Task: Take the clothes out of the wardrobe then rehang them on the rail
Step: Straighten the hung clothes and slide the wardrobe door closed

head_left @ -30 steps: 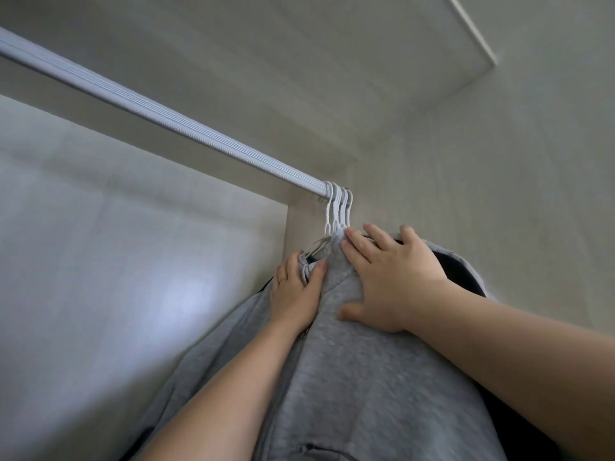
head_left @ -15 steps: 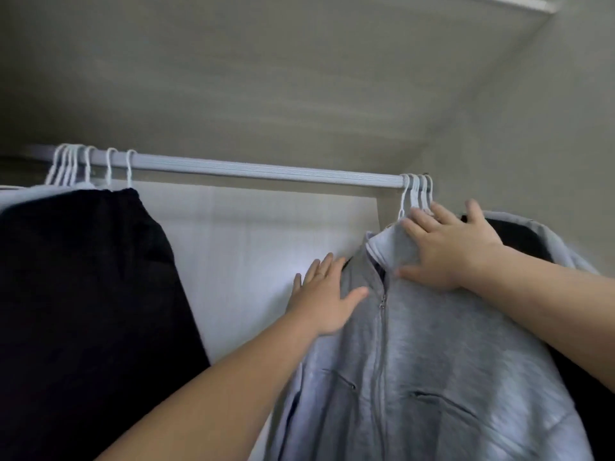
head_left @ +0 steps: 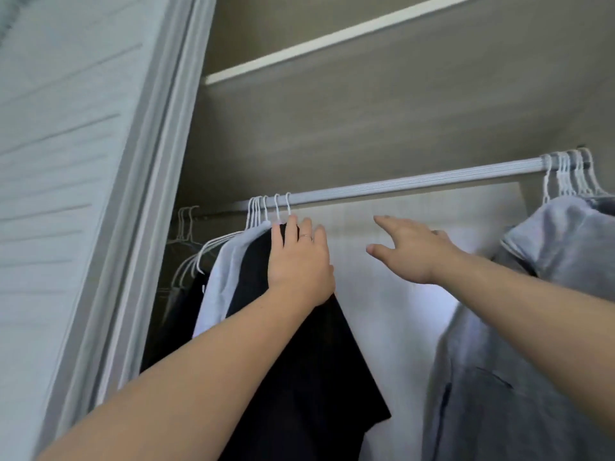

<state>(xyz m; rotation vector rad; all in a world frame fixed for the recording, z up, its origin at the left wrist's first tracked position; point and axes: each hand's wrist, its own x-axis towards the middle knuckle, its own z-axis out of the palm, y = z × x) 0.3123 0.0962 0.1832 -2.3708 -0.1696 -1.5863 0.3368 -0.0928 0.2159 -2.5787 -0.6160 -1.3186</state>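
A white ribbed rail (head_left: 416, 186) runs across the wardrobe. At its left end hang a black garment (head_left: 299, 361) and a pale grey garment (head_left: 226, 267) on white wire hangers (head_left: 266, 207). My left hand (head_left: 299, 261) lies flat against the top of the black garment, just below the hooks, with straight fingers. My right hand (head_left: 409, 251) hovers open in the gap under the bare middle of the rail, fingers spread, holding nothing. A grey zip hoodie (head_left: 532, 327) hangs at the right end on more white hangers (head_left: 565, 174).
A pale sliding door (head_left: 83, 194) stands close at the left. A shelf edge (head_left: 332, 38) crosses above the rail. Bare wire hangers (head_left: 186, 224) hang in the far left corner. The wardrobe's light back panel (head_left: 399, 327) shows between the two groups of clothes.
Both hands have left the grey hoodie. The view has swung left; my left hand now rests on the black garment and my right hand is in mid-air.
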